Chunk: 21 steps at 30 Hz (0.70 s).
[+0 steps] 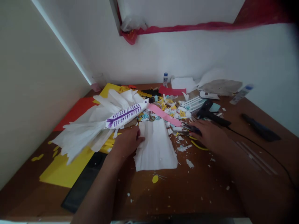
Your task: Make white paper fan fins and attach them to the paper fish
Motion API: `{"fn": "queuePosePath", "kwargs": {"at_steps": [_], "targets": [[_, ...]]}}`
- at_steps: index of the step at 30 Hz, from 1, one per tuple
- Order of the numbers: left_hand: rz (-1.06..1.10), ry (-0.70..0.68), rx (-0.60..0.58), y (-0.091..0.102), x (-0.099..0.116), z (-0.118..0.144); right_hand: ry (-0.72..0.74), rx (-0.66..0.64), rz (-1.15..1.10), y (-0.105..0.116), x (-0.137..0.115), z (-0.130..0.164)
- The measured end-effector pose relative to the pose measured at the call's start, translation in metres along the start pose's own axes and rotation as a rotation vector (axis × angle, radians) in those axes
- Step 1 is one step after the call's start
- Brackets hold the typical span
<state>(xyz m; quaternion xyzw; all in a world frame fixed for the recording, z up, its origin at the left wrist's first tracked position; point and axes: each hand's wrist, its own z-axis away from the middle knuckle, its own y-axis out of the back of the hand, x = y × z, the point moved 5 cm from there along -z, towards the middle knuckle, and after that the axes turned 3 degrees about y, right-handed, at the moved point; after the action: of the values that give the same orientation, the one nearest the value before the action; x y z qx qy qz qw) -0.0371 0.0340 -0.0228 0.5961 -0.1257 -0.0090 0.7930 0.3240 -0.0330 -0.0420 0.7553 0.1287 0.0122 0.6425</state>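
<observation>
Scissors in hand, a white sheet steadied at a scrap-strewn worktop.
The left hand pinches the edge of the creased sheet, flat on the tabletop; the right hand grips dark-handled scissors near a pink strip. The bird-like figure, left of centre, already bears purple markings and appears to have its pale tail attached; the sheet lies apart, seemingly unfinished.

The right hand partly hides the dark-handled tool.
</observation>
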Motion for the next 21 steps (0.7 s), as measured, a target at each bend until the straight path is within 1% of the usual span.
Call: {"fn": "queuePosePath", "kwargs": {"at_steps": [2, 6, 7, 9, 13, 15, 18, 20, 21], "targets": [[0.042, -0.056, -0.038, -0.001, 0.003, 0.002, -0.004, -0.018, -0.039, 0.000, -0.001, 0.001], [0.150, -0.218, -0.149, -0.003, 0.012, 0.010, -0.006, -0.023, -0.045, 0.001, -0.003, 0.003], [0.161, -0.235, -0.173, -0.004, 0.013, 0.012, -0.010, -0.019, -0.045, 0.001, -0.003, 0.003], [0.147, -0.226, -0.188, -0.005, 0.013, 0.014, -0.032, -0.009, -0.057, 0.001, -0.002, 0.003], [0.035, -0.132, -0.129, -0.002, 0.006, 0.012, -0.089, -0.008, -0.131, 0.003, 0.001, 0.000], [0.000, -0.105, -0.078, 0.001, 0.004, 0.009, -0.118, -0.002, -0.176, 0.009, 0.004, -0.001], [-0.002, -0.081, 0.009, 0.005, 0.005, 0.005, -0.202, 0.108, -0.212, 0.030, 0.013, -0.003], [0.009, -0.075, 0.067, 0.006, 0.008, 0.003, -0.240, 0.190, -0.160, 0.045, 0.018, -0.010], [0.016, -0.080, 0.094, 0.006, 0.010, 0.002, -0.235, 0.203, -0.115, 0.050, 0.019, -0.017]]}}
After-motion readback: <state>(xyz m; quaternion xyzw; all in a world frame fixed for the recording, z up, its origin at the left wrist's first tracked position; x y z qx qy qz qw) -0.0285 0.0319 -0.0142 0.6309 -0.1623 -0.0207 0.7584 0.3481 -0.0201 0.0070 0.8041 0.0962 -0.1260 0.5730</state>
